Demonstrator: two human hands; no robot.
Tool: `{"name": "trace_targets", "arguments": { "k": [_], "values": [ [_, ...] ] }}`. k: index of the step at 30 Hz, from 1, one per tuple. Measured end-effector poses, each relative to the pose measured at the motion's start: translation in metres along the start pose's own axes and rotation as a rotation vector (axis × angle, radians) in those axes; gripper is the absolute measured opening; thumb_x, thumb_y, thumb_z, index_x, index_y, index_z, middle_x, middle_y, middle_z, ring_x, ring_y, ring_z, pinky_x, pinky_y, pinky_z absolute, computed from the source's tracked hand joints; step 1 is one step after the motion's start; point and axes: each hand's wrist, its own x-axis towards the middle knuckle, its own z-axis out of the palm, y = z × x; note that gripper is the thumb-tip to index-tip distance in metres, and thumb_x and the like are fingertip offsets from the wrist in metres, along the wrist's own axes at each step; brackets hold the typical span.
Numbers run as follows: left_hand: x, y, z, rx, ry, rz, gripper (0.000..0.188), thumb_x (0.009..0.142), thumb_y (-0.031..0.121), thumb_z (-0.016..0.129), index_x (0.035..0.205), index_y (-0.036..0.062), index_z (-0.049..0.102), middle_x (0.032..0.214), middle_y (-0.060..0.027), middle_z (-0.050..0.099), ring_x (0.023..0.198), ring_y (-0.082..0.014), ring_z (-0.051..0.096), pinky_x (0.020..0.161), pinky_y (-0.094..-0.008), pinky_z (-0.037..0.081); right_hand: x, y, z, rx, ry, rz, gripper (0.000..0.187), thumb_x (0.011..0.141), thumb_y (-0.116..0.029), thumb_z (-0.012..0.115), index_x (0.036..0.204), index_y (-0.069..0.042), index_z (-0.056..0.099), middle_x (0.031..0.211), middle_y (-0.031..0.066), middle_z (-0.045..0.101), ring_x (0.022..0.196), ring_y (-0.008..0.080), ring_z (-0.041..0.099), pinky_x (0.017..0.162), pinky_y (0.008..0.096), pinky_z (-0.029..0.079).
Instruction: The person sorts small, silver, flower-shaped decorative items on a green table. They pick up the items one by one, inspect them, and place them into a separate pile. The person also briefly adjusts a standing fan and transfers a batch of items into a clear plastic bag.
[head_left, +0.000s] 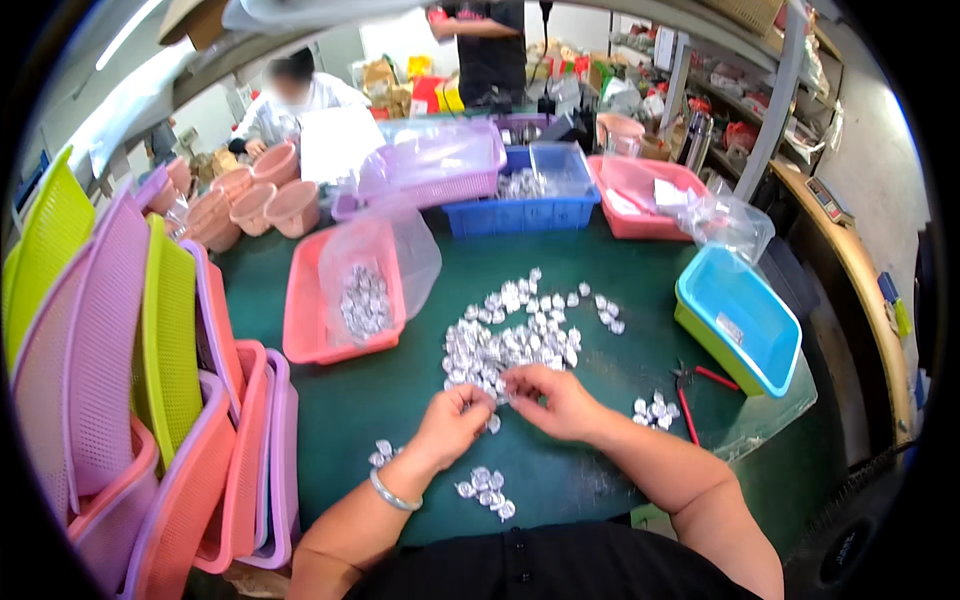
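Note:
Just in front of a heap of small silver metal pieces (515, 345), my two hands work close together at the middle of the green table. With thumb and fingertips pinched, my left hand (450, 425) wears a silver bangle at its wrist. My right hand (558, 402) is closed in a pinch too, its fingertips nearly meeting the left ones. A small shiny silver piece seems to sit between the fingertips, partly hidden by them. Smaller clusters of the same pieces (486, 490) lie nearer my body, beside my left wrist and by my right forearm.
Red-handled pliers (686, 405) lie at right, near a green-and-blue basin (745, 325). A pink basket (300, 310) with silver pieces stands at left, beside stacked plastic baskets (170, 350). A blue crate (520, 215) and pink tray (640, 225) line the back. Two people are beyond.

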Motion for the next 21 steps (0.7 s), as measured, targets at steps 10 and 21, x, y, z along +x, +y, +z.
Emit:
{"name": "trace_targets", "arguments": {
  "k": [10, 21],
  "values": [
    [0.000, 0.013, 0.004, -0.093, 0.084, 0.035, 0.005, 0.083, 0.008, 0.059, 0.085, 0.0039, 0.057, 0.066, 0.0020, 0.053, 0.052, -0.0035, 0.045, 0.045, -0.0163, 0.036, 0.005, -0.005, -0.004, 0.448, -0.001, 0.225, 0.031, 0.086, 0.002, 0.048, 0.116, -0.001, 0.046, 0.086, 0.0035, 0.059, 0.075, 0.0090, 0.055, 0.067, 0.0220, 0.045],
    [0.003, 0.013, 0.001, -0.203, 0.081, -0.086, 0.010, 0.081, 0.012, 0.062, 0.083, 0.0036, 0.058, 0.066, 0.0010, 0.054, 0.053, -0.0038, 0.047, 0.044, -0.0155, 0.036, 0.007, -0.007, -0.004, 0.544, -0.025, 0.360, 0.036, 0.084, -0.001, 0.056, 0.118, 0.000, 0.046, 0.088, 0.0045, 0.060, 0.075, 0.0119, 0.058, 0.063, 0.0250, 0.047]
  ]
}}
